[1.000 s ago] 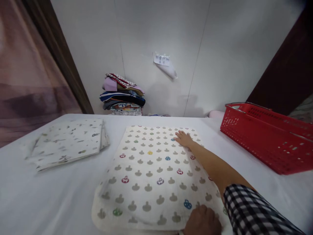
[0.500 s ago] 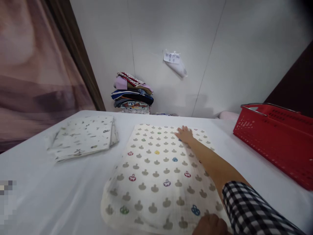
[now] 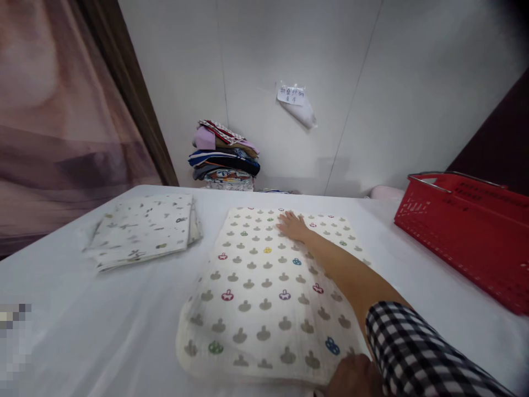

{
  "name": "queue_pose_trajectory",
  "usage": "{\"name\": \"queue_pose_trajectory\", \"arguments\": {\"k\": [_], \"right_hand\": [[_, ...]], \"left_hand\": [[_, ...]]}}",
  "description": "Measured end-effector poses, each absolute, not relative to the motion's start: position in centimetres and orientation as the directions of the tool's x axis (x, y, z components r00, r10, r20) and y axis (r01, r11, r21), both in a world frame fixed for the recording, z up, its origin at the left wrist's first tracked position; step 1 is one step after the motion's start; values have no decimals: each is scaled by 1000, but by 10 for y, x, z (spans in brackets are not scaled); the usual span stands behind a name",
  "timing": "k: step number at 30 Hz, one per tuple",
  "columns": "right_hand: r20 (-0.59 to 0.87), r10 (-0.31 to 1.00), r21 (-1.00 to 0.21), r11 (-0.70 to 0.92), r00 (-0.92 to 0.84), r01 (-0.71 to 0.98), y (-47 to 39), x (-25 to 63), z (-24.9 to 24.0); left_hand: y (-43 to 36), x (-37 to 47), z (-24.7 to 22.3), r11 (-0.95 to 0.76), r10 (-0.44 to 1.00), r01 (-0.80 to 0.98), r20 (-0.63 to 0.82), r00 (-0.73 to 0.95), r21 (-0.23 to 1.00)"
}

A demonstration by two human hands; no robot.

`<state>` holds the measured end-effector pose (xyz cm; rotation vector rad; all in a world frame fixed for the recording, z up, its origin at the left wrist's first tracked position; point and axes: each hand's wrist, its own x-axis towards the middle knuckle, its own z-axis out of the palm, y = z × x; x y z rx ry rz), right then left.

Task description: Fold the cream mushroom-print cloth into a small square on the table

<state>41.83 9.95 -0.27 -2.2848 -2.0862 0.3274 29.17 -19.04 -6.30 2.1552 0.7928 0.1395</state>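
Observation:
A cream cloth [image 3: 264,286] printed with grey and coloured mushrooms lies spread over the white table, its near corners rounded. My right hand [image 3: 292,227] rests palm down on its far part, fingers spread, the forearm reaching across the cloth's right side. At the near right edge of the cloth is my left hand [image 3: 354,376], its fingers curled at the cloth; the bottom of the frame cuts it off. Left of this cloth sits a folded white cloth [image 3: 144,229] with a small dark print, touched by neither hand.
On the right side of the table [image 3: 446,281] stands a red plastic basket [image 3: 463,231] with a metal handle. Behind the table's far edge rises a stack of folded fabrics [image 3: 225,160]. A paper note [image 3: 292,95] hangs on the wall, and a curtain [image 3: 61,138] borders the left.
My right hand has slid left along the far part of the mushroom-print cloth. My left hand stays at the near right edge, and the cloth's near edge sits slightly differently.

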Motion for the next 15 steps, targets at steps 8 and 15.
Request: {"name": "queue_pose_trajectory", "arguments": {"k": [8,15], "right_hand": [[-80,887,-65,-460,455,885,11,513,-7],[-107,848,-88,-528,519,844,16,551,-16]], "left_hand": [[-190,286,-70,-990,138,71,743,655,122],[-195,289,-89,-955,288,198,521,804,222]]}}
